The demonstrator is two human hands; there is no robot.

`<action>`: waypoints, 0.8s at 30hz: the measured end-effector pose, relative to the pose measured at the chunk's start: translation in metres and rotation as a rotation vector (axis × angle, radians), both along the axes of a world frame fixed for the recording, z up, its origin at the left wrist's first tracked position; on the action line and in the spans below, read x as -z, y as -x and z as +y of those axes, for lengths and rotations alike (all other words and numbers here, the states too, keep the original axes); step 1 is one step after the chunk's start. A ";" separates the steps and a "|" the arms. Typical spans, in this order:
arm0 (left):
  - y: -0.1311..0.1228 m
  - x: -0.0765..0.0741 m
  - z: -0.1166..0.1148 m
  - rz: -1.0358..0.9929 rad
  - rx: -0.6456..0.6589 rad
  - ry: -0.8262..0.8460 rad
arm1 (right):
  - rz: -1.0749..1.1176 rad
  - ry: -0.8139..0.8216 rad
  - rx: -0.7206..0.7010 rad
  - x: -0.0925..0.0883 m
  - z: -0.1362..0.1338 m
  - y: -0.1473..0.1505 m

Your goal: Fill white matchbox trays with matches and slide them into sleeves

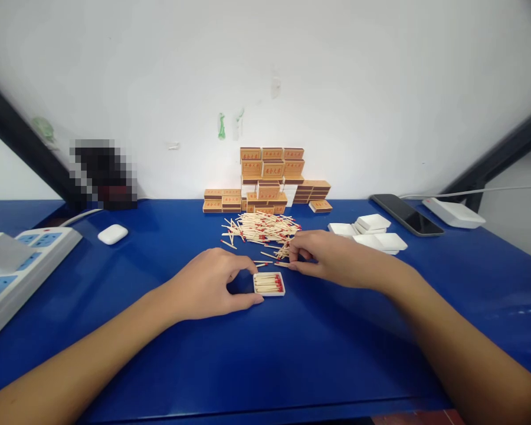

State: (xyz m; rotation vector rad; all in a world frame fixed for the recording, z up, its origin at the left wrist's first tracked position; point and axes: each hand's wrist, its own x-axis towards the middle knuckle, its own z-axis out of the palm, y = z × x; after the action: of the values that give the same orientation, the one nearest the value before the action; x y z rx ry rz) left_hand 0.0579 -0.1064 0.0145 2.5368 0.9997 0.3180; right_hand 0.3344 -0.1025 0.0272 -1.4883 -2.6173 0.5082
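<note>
A small white matchbox tray (255,289) lies on the blue table, partly filled with red-tipped matches (268,283) whose heads point right. My left hand (210,283) grips the tray's left end, index finger at the far edge and thumb at the near edge. Just beyond the tray's right corner, my right hand (325,257) pinches the plain end of a single match (282,264), its red head pointing left. Behind both hands spreads a loose heap of matches (261,226), a few of them strewn toward the tray. My right hand's curled fingers hide part of the heap's right side.
Matchboxes (273,169) are stacked against the wall. White empty trays (371,236) sit right of the heap, near a phone (407,214) and a white box (454,212). At left are a white earbud case (112,234) and a power strip (39,260).
</note>
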 end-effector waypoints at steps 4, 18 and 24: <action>-0.001 0.000 0.000 -0.001 -0.021 0.012 | -0.032 0.000 0.029 -0.004 -0.001 -0.004; 0.001 0.000 0.001 -0.002 -0.011 0.004 | 0.009 0.015 0.020 -0.004 -0.001 0.001; 0.000 0.001 0.002 0.002 -0.021 0.009 | 0.018 -0.008 0.039 -0.006 0.000 0.000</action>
State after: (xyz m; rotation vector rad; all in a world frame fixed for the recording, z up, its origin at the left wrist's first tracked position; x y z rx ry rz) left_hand 0.0579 -0.1047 0.0139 2.5207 1.0274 0.3166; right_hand 0.3346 -0.1026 0.0337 -1.5213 -2.5685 0.5040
